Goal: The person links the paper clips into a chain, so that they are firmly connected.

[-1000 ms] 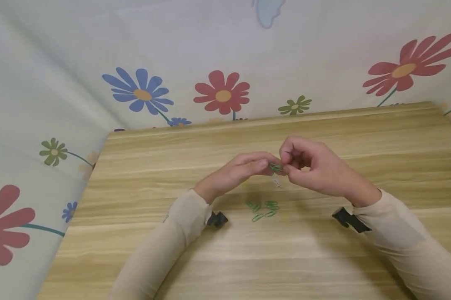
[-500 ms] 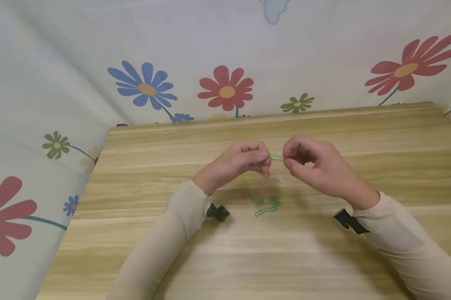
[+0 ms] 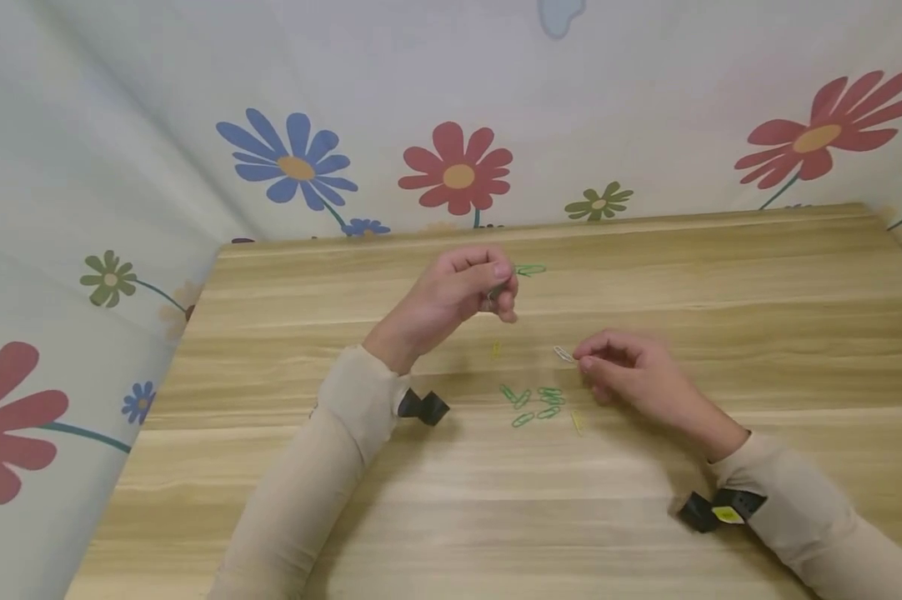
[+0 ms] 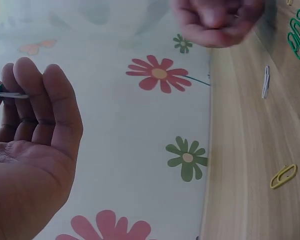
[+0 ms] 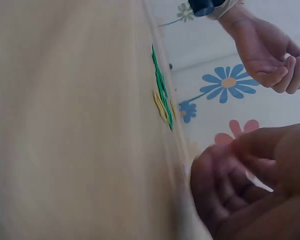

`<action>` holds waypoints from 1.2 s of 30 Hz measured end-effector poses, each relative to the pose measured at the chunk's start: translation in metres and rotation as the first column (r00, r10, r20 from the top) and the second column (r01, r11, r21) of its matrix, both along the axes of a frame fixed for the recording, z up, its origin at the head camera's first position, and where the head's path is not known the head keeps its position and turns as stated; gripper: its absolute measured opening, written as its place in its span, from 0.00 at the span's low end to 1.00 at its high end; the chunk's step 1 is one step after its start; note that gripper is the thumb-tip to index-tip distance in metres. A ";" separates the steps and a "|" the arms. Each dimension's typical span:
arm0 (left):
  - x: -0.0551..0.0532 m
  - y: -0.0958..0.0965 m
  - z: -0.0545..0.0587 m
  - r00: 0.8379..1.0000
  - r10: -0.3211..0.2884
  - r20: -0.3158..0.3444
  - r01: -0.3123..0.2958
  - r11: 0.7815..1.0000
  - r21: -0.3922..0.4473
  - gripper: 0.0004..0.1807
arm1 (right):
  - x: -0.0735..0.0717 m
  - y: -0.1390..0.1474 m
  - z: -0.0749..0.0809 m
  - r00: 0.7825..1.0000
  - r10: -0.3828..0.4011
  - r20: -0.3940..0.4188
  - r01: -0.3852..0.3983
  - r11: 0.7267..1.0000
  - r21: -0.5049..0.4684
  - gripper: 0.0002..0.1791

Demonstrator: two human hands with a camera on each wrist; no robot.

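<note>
My left hand is raised over the table, pinching a green paper clip between thumb and fingers. In the left wrist view, a white paper clip shows at the same fingertips, beside a bit of green; the fingers partly hide how they join. My right hand is low, thumb and forefinger close together, right by the end of another white paper clip lying on the wood. That clip appears apart from the right hand in the left wrist view.
Several green paper clips lie in a loose group on the wooden table. Yellow paper clips lie to the right of the group and behind it. A flower-printed cloth stands behind the table and along its left side.
My left hand has drawn away and up to the far left with the green paper clip. My right hand has let go of it and come down to the white paper clip on the table.
</note>
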State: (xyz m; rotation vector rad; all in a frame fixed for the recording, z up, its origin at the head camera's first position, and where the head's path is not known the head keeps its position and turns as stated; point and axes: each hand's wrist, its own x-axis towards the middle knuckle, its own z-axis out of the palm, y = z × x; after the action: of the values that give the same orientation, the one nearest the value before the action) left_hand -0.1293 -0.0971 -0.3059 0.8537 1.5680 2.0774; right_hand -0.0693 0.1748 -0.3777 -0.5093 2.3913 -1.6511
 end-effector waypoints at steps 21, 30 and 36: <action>-0.006 0.007 -0.011 1.000 -0.011 -0.009 0.011 1.000 -0.023 0.10 | -0.003 -0.017 -0.020 0.934 0.119 -0.337 0.029 0.914 0.404 0.05; -0.004 0.009 -0.010 1.000 -0.011 -0.004 0.011 1.000 -0.026 0.11 | -0.001 -0.019 -0.016 0.960 0.111 -0.259 0.017 0.894 0.448 0.08; -0.004 0.009 -0.009 1.000 -0.008 -0.002 0.008 1.000 -0.027 0.11 | -0.002 -0.020 -0.015 0.952 0.104 -0.286 0.038 0.892 0.450 0.04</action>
State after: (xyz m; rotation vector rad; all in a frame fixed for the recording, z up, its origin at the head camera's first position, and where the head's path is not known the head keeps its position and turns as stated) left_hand -0.1328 -0.0880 -0.3147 0.8513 1.5877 2.0461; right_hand -0.0714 0.1546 -0.3928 -0.7526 2.8452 -0.9947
